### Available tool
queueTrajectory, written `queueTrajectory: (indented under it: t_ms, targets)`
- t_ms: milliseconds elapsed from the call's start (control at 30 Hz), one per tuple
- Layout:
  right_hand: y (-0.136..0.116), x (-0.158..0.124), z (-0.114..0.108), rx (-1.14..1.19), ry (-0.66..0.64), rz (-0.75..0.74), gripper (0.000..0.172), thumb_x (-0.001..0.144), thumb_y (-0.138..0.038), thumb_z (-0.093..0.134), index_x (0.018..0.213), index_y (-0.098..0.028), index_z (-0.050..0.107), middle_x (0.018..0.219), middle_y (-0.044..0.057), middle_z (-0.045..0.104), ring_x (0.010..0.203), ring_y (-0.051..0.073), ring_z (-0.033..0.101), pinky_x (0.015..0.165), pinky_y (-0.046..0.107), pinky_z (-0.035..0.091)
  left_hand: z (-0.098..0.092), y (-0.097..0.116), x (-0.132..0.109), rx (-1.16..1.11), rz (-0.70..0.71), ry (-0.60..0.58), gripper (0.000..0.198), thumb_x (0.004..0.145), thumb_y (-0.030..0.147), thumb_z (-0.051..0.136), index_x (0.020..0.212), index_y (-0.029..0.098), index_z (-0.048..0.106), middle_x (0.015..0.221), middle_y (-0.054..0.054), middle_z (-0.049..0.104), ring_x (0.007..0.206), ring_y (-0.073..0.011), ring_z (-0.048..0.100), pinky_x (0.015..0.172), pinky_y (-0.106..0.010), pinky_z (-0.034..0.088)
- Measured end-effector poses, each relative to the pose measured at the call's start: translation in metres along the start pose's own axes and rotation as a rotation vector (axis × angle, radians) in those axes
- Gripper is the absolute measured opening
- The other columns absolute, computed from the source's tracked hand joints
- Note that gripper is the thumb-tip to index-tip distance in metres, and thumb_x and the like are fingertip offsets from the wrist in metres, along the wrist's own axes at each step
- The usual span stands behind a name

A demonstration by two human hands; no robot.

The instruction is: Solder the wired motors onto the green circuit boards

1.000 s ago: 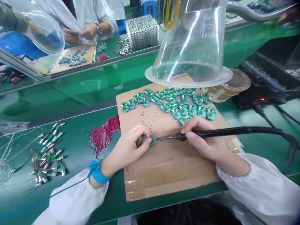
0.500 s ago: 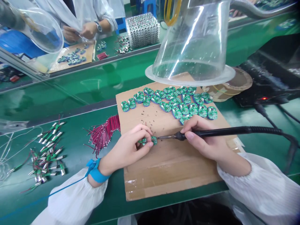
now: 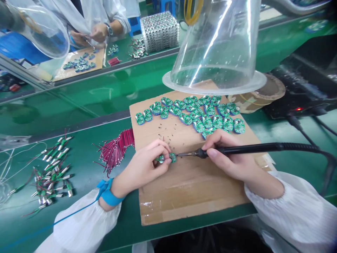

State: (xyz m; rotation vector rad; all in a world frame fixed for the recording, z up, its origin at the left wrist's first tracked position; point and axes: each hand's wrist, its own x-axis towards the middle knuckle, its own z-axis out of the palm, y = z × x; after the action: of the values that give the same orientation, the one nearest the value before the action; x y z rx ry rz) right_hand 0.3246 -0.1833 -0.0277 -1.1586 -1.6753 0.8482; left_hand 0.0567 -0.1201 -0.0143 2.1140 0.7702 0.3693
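Soldering iron point(image 3: 252, 149) possibly against circuit board point(image 3: 173, 157) in left hand point(image 3: 149, 160)

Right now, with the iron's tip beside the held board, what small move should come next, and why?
Probably a slight nudge of the soldering iron toward the green board: the left hand pinches that board, while the right hand grips the handle, its tip aimed at the board's right edge. Whether they already touch is too small to tell.
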Motion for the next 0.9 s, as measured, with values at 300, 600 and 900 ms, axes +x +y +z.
queueTrajectory:
  t_ms: [300, 600, 900]
  targets:
    - [-0.001, 0.0014, 0.0002, 0.011, -0.018, 0.009, 0.009, 0.097, -0.028, 0.061, 0.091, -0.023, 0.057, 0.075, 0.0, 0.059, 0.061, 0.014, 0.052, 0.053, 0.028, 0.039, 0.0005, -0.0002, 0.0002, -0.003, -0.011, 0.006, 0.01, 0.092, 0.011, 0.059, 0.086, 0.019, 0.058, 0.109, -0.002, 0.062, 0.098, -0.0129, 0.06, 0.076, -0.025, 0.047]
    - [-0.0023, 0.0038, 0.0001, 0.058, -0.026, 0.037, 0.007, 0.097, -0.025, 0.061, 0.092, -0.022, 0.057, 0.074, -0.001, 0.057, 0.059, 0.012, 0.05, 0.052, 0.026, 0.037, 0.0015, -0.0018, 0.0005, 0.009, 0.016, 0.023, 0.011, 0.09, 0.009, 0.059, 0.086, 0.019, 0.058, 0.107, -0.002, 0.062, 0.096, -0.013, 0.059, 0.077, -0.026, 0.046]
    - [-0.0038, 0.004, 0.0, 0.075, -0.034, 0.059, 0.007, 0.096, -0.025, 0.062, 0.092, -0.022, 0.058, 0.073, -0.001, 0.057, 0.057, 0.011, 0.049, 0.052, 0.026, 0.038, 0.0018, -0.0036, 0.0006, 0.02, 0.023, 0.033, 0.012, 0.089, 0.008, 0.059, 0.085, 0.018, 0.055, 0.106, -0.002, 0.062, 0.09, -0.0125, 0.059, 0.073, -0.026, 0.045]
